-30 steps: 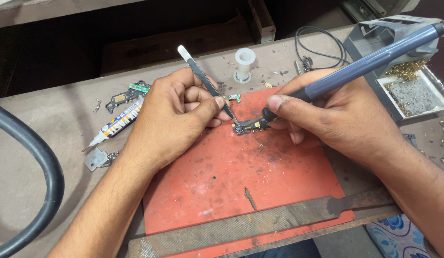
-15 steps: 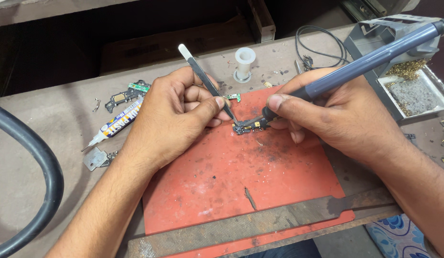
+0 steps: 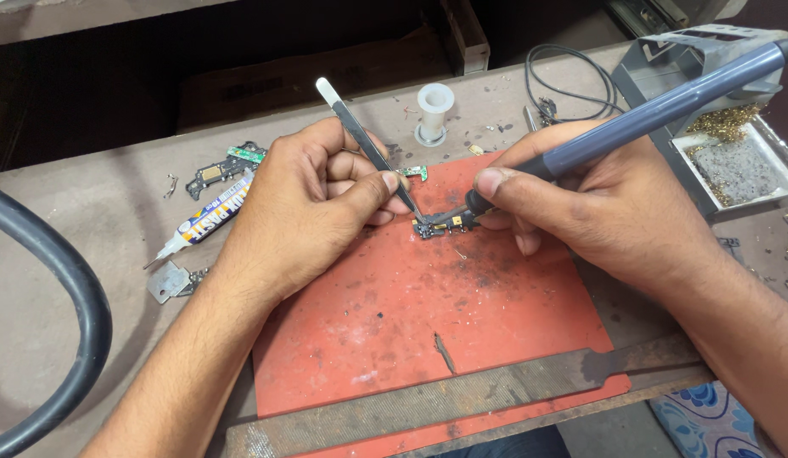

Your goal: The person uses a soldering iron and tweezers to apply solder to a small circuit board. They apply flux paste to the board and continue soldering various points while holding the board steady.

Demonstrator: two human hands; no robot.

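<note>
A small dark circuit board lies near the top of a red work mat. My left hand grips metal tweezers, whose tips press down on the board's left end. My right hand holds a blue-grey soldering iron like a pen; its tip meets the board's right end. The board's middle shows between the two tools.
A long flat metal file lies across the mat's near edge. A white tube of paste, board scraps and a metal bit lie left. A white spool stands behind. An iron stand with brass wool sits right; a black hose curves left.
</note>
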